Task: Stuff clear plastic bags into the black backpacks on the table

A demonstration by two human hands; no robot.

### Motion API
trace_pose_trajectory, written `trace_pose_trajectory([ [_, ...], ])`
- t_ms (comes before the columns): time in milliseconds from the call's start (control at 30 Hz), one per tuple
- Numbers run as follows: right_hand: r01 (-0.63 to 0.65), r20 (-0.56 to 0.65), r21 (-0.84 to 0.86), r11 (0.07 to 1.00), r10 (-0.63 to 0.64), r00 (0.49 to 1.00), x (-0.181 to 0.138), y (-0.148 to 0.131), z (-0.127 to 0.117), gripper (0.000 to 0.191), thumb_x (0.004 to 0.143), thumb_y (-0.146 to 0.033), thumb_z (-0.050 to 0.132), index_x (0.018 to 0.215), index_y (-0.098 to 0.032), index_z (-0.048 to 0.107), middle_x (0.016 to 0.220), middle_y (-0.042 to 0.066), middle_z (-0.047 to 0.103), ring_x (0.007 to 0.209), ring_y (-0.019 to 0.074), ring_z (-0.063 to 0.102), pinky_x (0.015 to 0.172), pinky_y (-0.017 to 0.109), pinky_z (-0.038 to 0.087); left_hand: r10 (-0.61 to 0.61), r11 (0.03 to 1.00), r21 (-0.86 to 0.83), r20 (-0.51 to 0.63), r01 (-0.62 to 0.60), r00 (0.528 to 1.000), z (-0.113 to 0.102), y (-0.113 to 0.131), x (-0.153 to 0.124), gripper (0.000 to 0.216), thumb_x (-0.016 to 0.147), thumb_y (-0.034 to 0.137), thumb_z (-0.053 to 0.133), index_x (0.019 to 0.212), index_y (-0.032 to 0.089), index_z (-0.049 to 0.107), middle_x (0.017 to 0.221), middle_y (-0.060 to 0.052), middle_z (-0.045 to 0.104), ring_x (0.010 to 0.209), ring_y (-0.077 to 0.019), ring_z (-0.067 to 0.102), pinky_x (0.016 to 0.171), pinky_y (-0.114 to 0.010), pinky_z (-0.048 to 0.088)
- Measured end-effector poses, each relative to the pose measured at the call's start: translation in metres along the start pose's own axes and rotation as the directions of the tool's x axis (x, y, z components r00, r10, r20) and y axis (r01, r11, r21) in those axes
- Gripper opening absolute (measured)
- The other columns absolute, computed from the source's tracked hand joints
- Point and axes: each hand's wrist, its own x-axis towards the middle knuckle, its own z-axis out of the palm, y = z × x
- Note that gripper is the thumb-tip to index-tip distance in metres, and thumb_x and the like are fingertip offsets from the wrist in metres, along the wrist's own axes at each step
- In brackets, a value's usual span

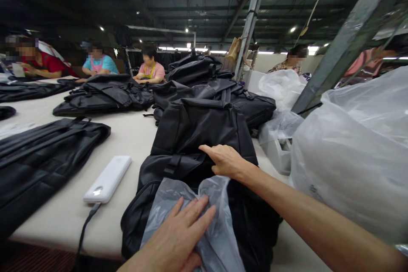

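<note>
Head view: a long tabletop (134, 136) is seen, loaded with black bags; other people are seated at its far edge.
Black backpack (197, 136): laid lengthwise at the near edge, right of the tabletop's middle, its lower end hanging over that edge.
Plastic bag (219, 225): a grey film bag is draped over the backpack's near end, only partly on; it is best kept spread and flat so the film is drawn evenly.
Right hand (225, 161): closed on the backpack's dark fabric fold, thumb out; the body is judged to be steadied by this hold.
Left hand (178, 233): pressed flat on the film, fingers spread, nothing gripped.
Power bank (108, 178): lying left of the backpack, cabled toward the near edge.
</note>
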Motion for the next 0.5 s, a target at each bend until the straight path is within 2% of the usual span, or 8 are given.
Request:
trace_pose_trajectory([
  [67,0.002,0.002,0.014,1.000,-0.002,1.000,0.000,0.000,-0.002,0.071,0.071,-0.009,0.057,0.140,-0.020,0.044,0.106,0.011,0.072,0.096,0.0276,0.069,0.072,0.031,0.046,-0.094,0.995,-0.033,-0.006,0.093,0.996,-0.015,0.009,0.000,0.099,0.075,0.010,0.065,0.156,0.023,0.011,0.164,-0.011,0.008,0.151,-0.0300,0.012,0.118,-0.062,0.019],
  [100,-0.001,0.002,0.024,1.000,0.001,1.000,0.000,0.000,-0.003,0.073,0.070,-0.009,0.057,0.141,-0.020,0.044,0.107,0.011,0.072,0.096,0.0275,0.069,0.073,0.031,0.046,-0.134,0.990,-0.055,0.000,0.133,0.991,-0.023,0.013,0.001,0.094,0.081,0.016,0.065,0.156,0.021,0.010,0.164,-0.012,0.006,0.151,-0.0282,0.008,0.119,-0.059,0.019],
  [167,-0.011,-0.003,0.043,0.999,0.011,1.000,-0.001,-0.001,-0.006,0.075,0.070,-0.008,0.056,0.142,-0.020,0.043,0.107,0.012,0.072,0.096,0.0270,0.069,0.073,0.030,0.046,-0.181,0.978,-0.104,-0.015,0.179,0.983,-0.038,0.019,0.004,0.082,0.090,0.026,0.059,0.156,0.018,0.011,0.164,-0.013,0.008,0.151,-0.0259,0.013,0.121,-0.052,0.022],
  [267,-0.014,-0.005,0.065,0.998,0.014,1.000,0.000,-0.001,-0.009,0.071,0.074,-0.012,0.058,0.143,-0.020,0.043,0.105,0.011,0.072,0.095,0.0270,0.069,0.072,0.030,0.045,-0.187,0.980,-0.092,-0.136,0.175,0.973,-0.051,0.021,0.016,0.067,0.097,0.028,0.049,0.155,0.015,0.017,0.161,-0.015,0.022,0.145,-0.0257,0.032,0.117,-0.046,0.034],
  [333,-0.013,0.000,0.078,0.997,0.013,1.000,0.000,-0.001,-0.008,0.068,0.077,-0.017,0.059,0.143,-0.021,0.044,0.106,0.012,0.072,0.096,0.0277,0.068,0.073,0.031,0.045,-0.168,0.984,0.024,-0.179,0.175,0.969,-0.054,0.020,0.027,0.057,0.098,0.028,0.048,0.150,0.011,0.031,0.151,-0.018,0.042,0.137,-0.0284,0.044,0.115,-0.048,0.036],
  [400,-0.013,0.006,0.076,0.997,0.013,1.000,0.001,-0.001,-0.005,0.069,0.075,-0.016,0.059,0.143,-0.021,0.043,0.109,0.012,0.071,0.097,0.0285,0.068,0.074,0.032,0.045,-0.180,0.962,0.182,-0.129,0.201,0.975,-0.053,0.024,0.040,0.046,0.099,0.033,0.049,0.137,0.006,0.050,0.133,-0.019,0.059,0.126,-0.0320,0.055,0.113,-0.051,0.036],
  [500,-0.012,0.009,0.057,0.998,0.012,1.000,0.002,0.001,0.000,0.074,0.071,-0.011,0.056,0.143,-0.022,0.043,0.109,0.012,0.071,0.096,0.0292,0.068,0.073,0.033,0.045,-0.261,0.889,0.386,-0.016,0.247,0.965,-0.052,0.034,0.060,0.048,0.100,0.042,0.043,0.114,0.002,0.067,0.111,-0.024,0.069,0.108,-0.0385,0.064,0.100,-0.057,0.046],
])
